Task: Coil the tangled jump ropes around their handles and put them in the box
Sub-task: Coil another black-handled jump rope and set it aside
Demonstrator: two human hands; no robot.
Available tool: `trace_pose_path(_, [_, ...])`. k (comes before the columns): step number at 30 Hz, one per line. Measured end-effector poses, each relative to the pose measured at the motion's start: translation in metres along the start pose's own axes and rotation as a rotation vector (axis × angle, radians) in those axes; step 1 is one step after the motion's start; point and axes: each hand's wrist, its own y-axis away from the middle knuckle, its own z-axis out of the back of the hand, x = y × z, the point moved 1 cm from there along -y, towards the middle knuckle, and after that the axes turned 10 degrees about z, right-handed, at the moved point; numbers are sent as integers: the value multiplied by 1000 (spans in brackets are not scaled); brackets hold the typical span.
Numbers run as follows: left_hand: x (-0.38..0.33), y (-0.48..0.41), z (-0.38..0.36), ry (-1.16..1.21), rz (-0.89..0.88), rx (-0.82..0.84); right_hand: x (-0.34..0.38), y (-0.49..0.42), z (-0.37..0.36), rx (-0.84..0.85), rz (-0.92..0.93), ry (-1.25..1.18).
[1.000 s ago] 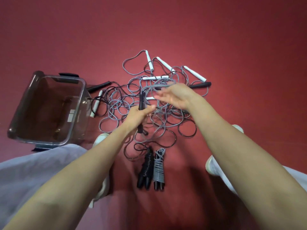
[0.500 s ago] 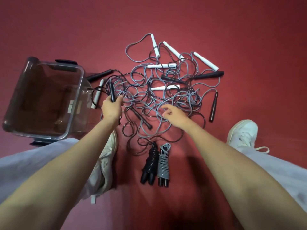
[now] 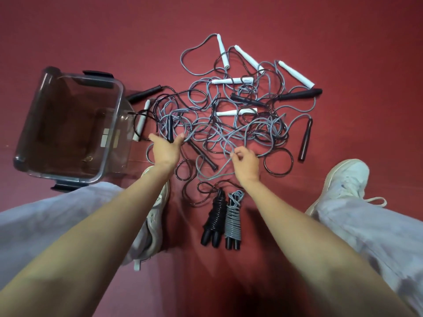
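- The box (image 3: 64,124) reads to me as clear, glossy hard plastic, with dark plastic clips (image 3: 98,75).
- The floor (image 3: 343,42) looks matt red and evenly smooth.
- The grey cords (image 3: 231,173) appear matt and rubbery; the black cords (image 3: 278,161) shine like slick vinyl.
- The white handles (image 3: 296,74) look like smooth plastic; the loose dark handle (image 3: 304,140) has a slight sheen.
- I see soft, pale cloth on the trousers (image 3: 366,229) and matt white shoes (image 3: 345,179).

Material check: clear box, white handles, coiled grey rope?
Clear box: likely hard plastic, glossy; the floor shows through its walls.
White handles: seemingly matte plastic, smooth, uniform white.
Coiled grey rope: probably PVC or rubber cord, slight sheen; holds tight turns.
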Motion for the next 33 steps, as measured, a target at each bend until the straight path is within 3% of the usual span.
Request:
trace_pose_path(3, [-9, 24, 5, 81, -171, -37, 28, 4, 30, -55, 14, -263])
trace_pose_path(5, [-12, 45, 3, 57, -345, 127, 54, 6, 56, -1, 32, -496])
trace_pose_path(8, [-14, 71, -7, -77, -423, 462, 91, 8, 92, 93, 76, -714])
trace_pose_path(11, [-25, 86, -10, -37, -455, 419, 114, 7, 115, 160, 149, -787])
trace_pose_path(13, [-36, 91, -5, 270, -311, 482, 112, 6, 116, 243, 155, -700])
trace_pose_path(15, [-49, 99, 1, 492, -230, 611, 92, 8, 103, 374, 154, -396])
trace_pose_path(18, [-60, 104, 9, 556, -224, 700, 44, 14, 69, 671, 198, 31])
trace_pose_path(20, [-61, 100, 11, 564, -196, 716, 17, 18, 55, 782, 168, 201])
trace_pose_path(23, [-56, 85, 15, 595, -151, 703, -5, 19, 48, 689, 152, 353])
trace_pose_path(26, [-51, 72, 21, 616, -94, 698, -11, 21, 45, 487, 178, 288])
trace_pose_path(33, [-47, 65, 33, 510, -103, 685, 2, 18, 14, 577, 265, 413])
